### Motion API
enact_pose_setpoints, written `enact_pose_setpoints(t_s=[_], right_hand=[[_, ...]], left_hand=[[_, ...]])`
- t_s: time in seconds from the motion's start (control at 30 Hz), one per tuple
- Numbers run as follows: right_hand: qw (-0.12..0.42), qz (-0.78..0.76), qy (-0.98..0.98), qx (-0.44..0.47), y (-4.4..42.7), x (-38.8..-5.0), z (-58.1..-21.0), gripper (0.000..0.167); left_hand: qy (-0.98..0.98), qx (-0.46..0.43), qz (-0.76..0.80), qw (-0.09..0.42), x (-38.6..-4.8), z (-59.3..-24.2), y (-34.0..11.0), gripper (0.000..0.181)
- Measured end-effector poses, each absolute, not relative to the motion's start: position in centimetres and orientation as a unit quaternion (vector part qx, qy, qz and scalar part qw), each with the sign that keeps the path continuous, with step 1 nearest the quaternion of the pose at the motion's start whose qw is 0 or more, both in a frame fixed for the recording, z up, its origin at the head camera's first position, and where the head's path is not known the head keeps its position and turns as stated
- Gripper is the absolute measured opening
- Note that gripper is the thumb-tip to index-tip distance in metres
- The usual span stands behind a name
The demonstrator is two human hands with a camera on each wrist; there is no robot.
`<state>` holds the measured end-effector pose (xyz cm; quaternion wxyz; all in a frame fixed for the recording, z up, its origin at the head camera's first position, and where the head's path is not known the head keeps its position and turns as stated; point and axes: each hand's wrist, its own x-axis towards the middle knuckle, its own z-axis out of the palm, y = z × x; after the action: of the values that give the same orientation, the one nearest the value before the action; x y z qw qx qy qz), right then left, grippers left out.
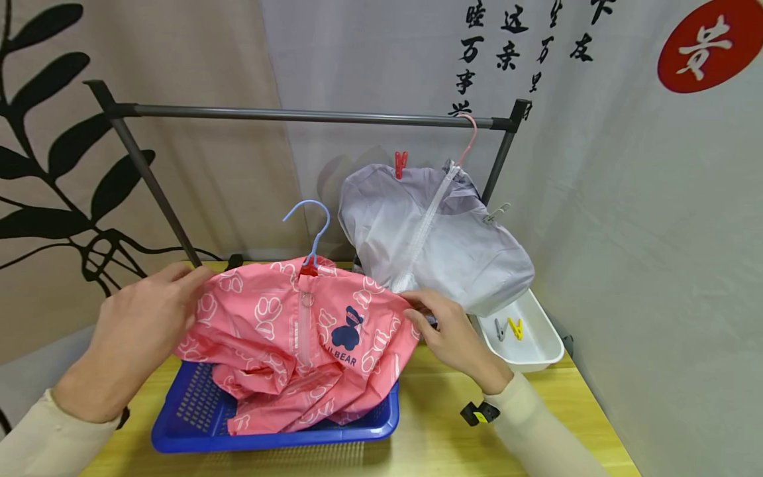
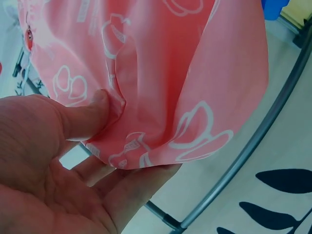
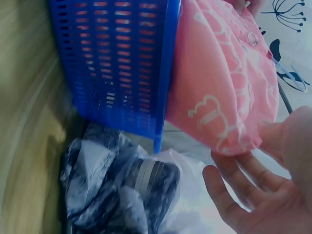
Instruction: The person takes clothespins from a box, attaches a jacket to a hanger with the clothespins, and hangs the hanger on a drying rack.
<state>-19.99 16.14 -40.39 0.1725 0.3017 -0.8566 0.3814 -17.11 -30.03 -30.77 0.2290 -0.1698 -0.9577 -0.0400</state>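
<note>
A pink jacket with white bear outlines is held up over a blue basket, its lower part lying in the basket. A blue hanger sticks out of its collar. My left hand pinches the jacket's shoulder on the left; in the left wrist view the thumb of the hand lies on the pink cloth with fingers beneath. My right hand pinches the opposite shoulder; the right wrist view shows the hand with thumb and fingertips at the cloth.
A grey rack bar spans behind. From its right end a pink hanger holds a pale grey garment with a red clip. A white tray with clips stands at the right on the wooden table.
</note>
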Motion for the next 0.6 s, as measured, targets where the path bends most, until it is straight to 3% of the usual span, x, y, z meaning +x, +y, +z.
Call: enact_pose_setpoints(t_s=[0.6], right_hand=[[0.163, 0.342, -0.884, 0.275, 22.0, -18.4, -41.2, 0.03]], left_hand=[[-0.956, -0.156, -0.085, 0.232, -17.0, -31.0, -30.7, 0.042]])
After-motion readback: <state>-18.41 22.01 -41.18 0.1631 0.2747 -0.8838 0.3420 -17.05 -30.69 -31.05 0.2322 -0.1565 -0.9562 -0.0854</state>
